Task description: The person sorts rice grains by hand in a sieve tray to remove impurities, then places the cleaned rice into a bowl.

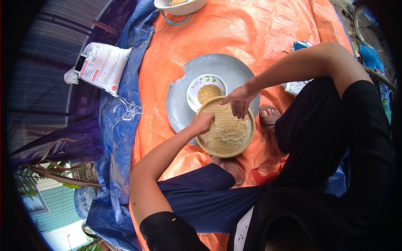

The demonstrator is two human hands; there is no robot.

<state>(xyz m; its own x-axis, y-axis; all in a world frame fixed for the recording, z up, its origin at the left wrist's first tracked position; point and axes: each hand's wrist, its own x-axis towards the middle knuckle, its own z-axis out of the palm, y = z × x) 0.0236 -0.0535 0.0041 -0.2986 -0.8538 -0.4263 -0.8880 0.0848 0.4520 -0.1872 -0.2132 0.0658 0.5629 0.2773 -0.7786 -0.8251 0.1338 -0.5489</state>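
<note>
A round woven basket (228, 147) holds pale grain with whitish, powdery bits. My left hand (202, 123) is at its left rim with the fingers curled in; what they hold, if anything, is hidden. Over the basket's upper part is my right hand (239, 101), thumb stretched out to the left and fingers hanging down over the grain, with a few grains stuck to them. Partly behind the basket, a white bowl (192, 90) with a green leaf pattern contains golden grain. The bowl rests on a round grey metal tray (178, 109) with a ragged edge.
An orange tarp (201, 37) lies beneath, bordered by a blue tarp (119, 146). A white printed sack (104, 67) lies at the left, loose strings below it. A pale basin (192, 7) is at the top. My sandalled foot (269, 116) is right of the basket.
</note>
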